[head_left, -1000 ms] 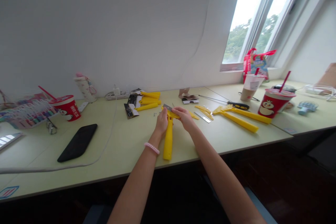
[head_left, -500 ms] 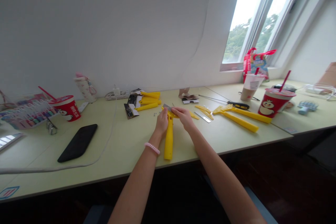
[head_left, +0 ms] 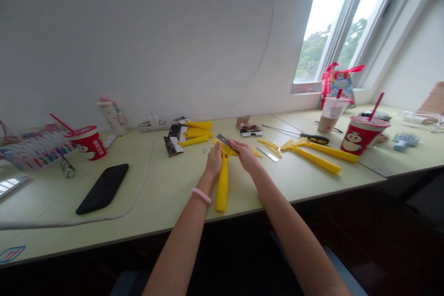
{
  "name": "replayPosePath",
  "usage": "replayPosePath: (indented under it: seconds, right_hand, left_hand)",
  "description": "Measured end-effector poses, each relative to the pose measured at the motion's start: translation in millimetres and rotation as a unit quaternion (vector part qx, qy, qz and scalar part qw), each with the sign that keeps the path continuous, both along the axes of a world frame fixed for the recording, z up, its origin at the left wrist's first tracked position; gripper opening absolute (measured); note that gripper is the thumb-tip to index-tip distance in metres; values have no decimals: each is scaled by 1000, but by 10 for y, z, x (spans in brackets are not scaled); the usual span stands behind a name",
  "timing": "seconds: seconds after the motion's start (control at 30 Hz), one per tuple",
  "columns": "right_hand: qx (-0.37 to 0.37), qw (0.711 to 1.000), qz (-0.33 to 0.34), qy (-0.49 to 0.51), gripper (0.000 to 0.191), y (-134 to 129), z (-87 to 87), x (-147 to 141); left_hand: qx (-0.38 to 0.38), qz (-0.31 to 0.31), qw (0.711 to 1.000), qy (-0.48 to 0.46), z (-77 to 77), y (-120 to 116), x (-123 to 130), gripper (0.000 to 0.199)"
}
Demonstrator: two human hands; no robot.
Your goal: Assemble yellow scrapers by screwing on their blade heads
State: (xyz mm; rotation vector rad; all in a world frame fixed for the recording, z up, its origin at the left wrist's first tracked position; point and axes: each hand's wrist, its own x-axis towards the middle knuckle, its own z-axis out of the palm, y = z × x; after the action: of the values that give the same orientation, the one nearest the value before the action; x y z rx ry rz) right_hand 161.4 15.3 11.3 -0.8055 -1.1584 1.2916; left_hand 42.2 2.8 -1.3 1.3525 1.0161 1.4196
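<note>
Head cam only here, looking down at a pale green desk [head_left: 277, 194] under a window [head_left: 326, 23]. Both bare hands are up around a yellow plastic scraper [head_left: 222, 185] just above the desk, right in front of the person, with its long handle pointing down toward them and a steel blade [head_left: 224, 140] showing at the top end. Left hand [head_left: 213, 161] has its fingers closed around the yellow head just below the blade, and there's a pink spiral hair tie [head_left: 200, 195] on that wrist. Right hand [head_left: 245, 156] comes in from the other side, its fingers pinched on the far end of the head, though the exact finger placement is too small to make out. Can't tell if the handle's lower end is touching the desk. Left of the hands there's a bunch of yellow handles [head_left: 196, 134] beside black-and-white blade packets [head_left: 172, 145], with a few tiny screws [head_left: 208, 150] near them. To the right sit a loose steel blade [head_left: 267, 154], two more yellow scrapers [head_left: 317, 161] and a screwdriver [head_left: 314, 138]. Further out are a black phone [head_left: 102, 188] on the left and red cups with straws [head_left: 362, 134] at both ends of the desk.
</note>
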Motion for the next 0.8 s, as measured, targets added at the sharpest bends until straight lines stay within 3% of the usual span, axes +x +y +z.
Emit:
replayPosePath:
  seconds: [0.1, 0.23, 0.5, 0.8]
  right_hand:
    - [7, 1000, 25, -8, 33, 0, 2, 7]
    - [21, 998, -6, -53, 31, -1, -26, -4]
    - [79, 977, -59, -187, 33, -1, -32, -24]
    - [107, 957, -98, -253, 32, 38, -69, -23]
  left_hand:
    - [-1, -13, 1000, -8, 24, -19, 10, 51]
    - [0, -9, 1000, -2, 17, -13, 8, 49]
    - [10, 34, 999, 17, -25, 32, -7, 46]
    - [-2, 101, 995, -4, 82, 8, -58, 26]
